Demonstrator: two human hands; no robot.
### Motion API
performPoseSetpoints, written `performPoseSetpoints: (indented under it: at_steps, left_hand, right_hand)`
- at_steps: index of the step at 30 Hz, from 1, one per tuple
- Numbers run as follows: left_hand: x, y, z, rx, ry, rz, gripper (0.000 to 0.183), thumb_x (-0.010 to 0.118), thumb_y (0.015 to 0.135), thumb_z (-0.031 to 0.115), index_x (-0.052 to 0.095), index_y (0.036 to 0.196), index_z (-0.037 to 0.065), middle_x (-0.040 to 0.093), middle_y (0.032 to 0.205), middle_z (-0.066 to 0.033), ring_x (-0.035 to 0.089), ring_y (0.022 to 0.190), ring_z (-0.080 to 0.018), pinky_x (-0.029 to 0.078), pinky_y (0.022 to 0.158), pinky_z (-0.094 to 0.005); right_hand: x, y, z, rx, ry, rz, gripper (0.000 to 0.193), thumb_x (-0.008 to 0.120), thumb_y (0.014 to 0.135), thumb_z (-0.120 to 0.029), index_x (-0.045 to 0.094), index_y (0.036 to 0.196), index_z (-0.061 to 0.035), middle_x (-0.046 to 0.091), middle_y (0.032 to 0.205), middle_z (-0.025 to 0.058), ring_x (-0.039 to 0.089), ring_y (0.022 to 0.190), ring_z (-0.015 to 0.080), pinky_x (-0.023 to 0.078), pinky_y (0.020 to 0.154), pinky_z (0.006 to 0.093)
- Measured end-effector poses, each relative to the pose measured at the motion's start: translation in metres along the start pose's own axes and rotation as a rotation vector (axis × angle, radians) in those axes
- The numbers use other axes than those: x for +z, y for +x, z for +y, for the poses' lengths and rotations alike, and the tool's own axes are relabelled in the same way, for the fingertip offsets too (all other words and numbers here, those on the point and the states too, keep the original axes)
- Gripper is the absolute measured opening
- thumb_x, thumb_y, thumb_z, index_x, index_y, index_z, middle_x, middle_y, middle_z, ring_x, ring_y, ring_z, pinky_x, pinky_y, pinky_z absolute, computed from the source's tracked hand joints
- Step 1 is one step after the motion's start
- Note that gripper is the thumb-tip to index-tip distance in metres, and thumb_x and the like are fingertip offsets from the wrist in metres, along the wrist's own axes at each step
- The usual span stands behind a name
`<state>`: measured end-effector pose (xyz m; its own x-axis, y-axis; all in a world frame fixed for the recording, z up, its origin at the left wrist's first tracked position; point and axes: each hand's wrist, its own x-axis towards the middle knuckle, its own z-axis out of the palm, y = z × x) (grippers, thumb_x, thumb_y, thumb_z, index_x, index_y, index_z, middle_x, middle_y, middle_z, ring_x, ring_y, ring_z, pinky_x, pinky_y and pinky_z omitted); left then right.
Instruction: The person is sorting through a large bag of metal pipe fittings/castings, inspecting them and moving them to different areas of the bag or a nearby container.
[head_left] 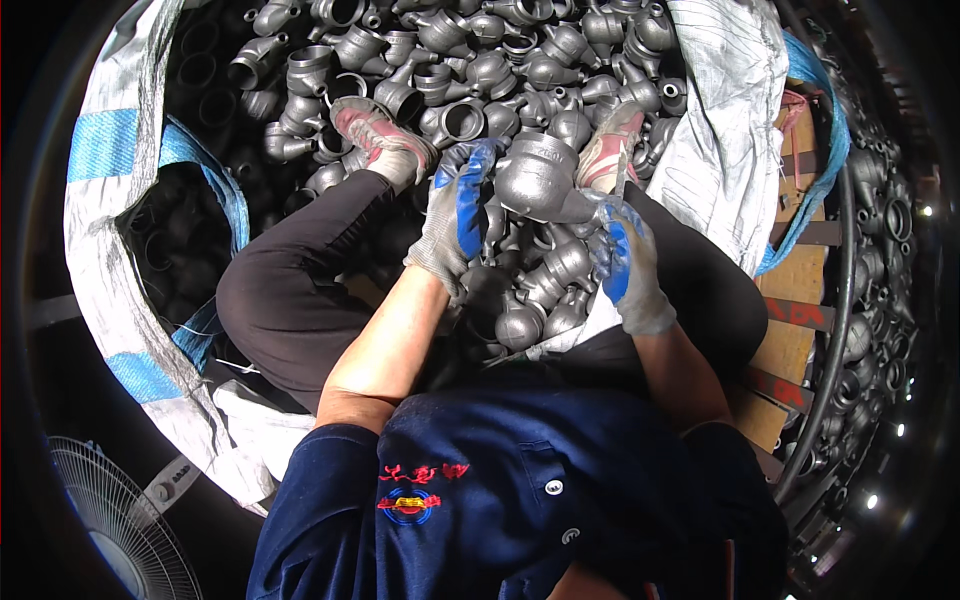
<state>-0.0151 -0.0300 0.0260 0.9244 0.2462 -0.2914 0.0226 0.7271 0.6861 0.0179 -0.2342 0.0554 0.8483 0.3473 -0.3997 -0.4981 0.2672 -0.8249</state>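
A grey metal casting, with a round body, a wide collar and a narrow neck, is raised over the pile between my gloved hands. My right hand is closed at its neck on the lower right. A thin grey strip stands up beside the right fingers; whether I grip it too, I cannot tell. My left hand, in a grey and blue glove, is just left of the casting, fingers extended and slightly curved. Whether its fingertips touch the casting is unclear. Similar castings lie heaped below, between my legs.
I sit inside a large white woven sack with blue straps, shoes resting on many loose castings. Brown boards and a dark curved bar run along the right, with more castings beyond. A fan stands at lower left.
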Motion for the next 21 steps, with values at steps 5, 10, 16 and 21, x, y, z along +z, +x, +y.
performPoseSetpoints:
  at_steps: [5,10,16,21]
  left_hand:
    - [-0.008,0.004,-0.008,0.167,0.318,-0.069,0.038,0.051,0.079,-0.003,0.054,0.116,0.003,0.060,0.103,-0.0088,0.058,0.095,-0.0174,0.046,0.083,-0.0283]
    - [-0.016,0.009,-0.010,0.430,0.690,-0.131,0.045,0.051,0.073,-0.005,0.053,0.117,0.002,0.058,0.108,-0.0117,0.058,0.098,-0.0220,0.045,0.086,-0.0287]
    - [-0.023,0.017,-0.014,0.334,0.558,-0.171,0.038,0.052,0.080,0.001,0.052,0.117,0.002,0.057,0.112,-0.0118,0.056,0.102,-0.0211,0.044,0.089,-0.0308]
    - [-0.011,0.007,-0.015,-0.022,-0.106,-0.145,0.031,0.047,0.095,0.021,0.050,0.120,0.004,0.057,0.115,-0.0112,0.056,0.105,-0.0212,0.047,0.092,-0.0363]
  right_hand:
    - [0.002,-0.001,0.002,0.040,0.015,0.065,0.023,0.051,0.092,-0.021,0.058,0.104,-0.0031,0.053,0.066,-0.0012,0.041,0.044,0.0015,0.030,0.038,0.0148]
    - [-0.004,0.001,0.006,0.079,-0.016,0.034,0.026,0.051,0.093,-0.030,0.057,0.100,-0.0056,0.053,0.066,0.0012,0.046,0.048,0.0051,0.033,0.038,0.0168]
    - [-0.006,0.003,0.000,0.104,0.026,-0.062,0.024,0.051,0.093,-0.029,0.058,0.096,-0.0058,0.053,0.065,0.0015,0.048,0.050,0.0065,0.038,0.042,0.0183]
    - [0.005,0.005,0.007,-0.029,-0.177,0.092,0.027,0.050,0.093,-0.034,0.053,0.092,-0.0072,0.053,0.064,-0.0001,0.045,0.047,0.0034,0.033,0.038,0.0157]
